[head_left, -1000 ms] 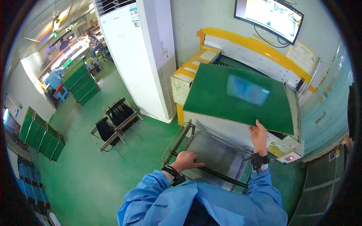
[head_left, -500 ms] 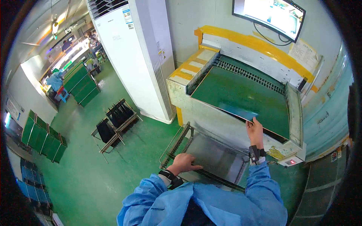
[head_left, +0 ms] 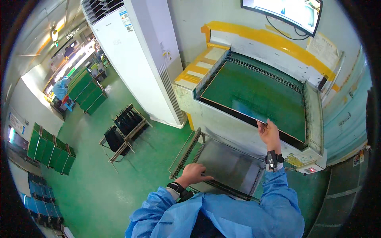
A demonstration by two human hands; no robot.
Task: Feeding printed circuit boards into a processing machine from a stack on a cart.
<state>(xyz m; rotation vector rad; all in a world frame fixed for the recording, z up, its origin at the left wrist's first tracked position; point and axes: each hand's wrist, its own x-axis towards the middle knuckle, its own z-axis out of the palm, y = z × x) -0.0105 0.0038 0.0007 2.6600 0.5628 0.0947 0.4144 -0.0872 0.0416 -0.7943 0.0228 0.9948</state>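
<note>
Head view. Right hand is raised at the near edge of a large green panel; fingers curled over that edge, thumb side underneath, pinching it. The panel lies nearly flat in the open bed of a pale machine with yellow trim; its near edge sits slightly above the bed rim where the hand grips.

Left hand is lower, resting palm-down, fingers loosely spread, on the front rail of a grey slotted tray that sticks out below the machine front. It pinches nothing. Both wrists carry dark bands; sleeves are blue.

Surroundings: a tall white cabinet stands to the left of the machine on the green floor. 2 racks of dark panels stand near it. A monitor hangs above the machine. Another person in blue works far off at upper left.
</note>
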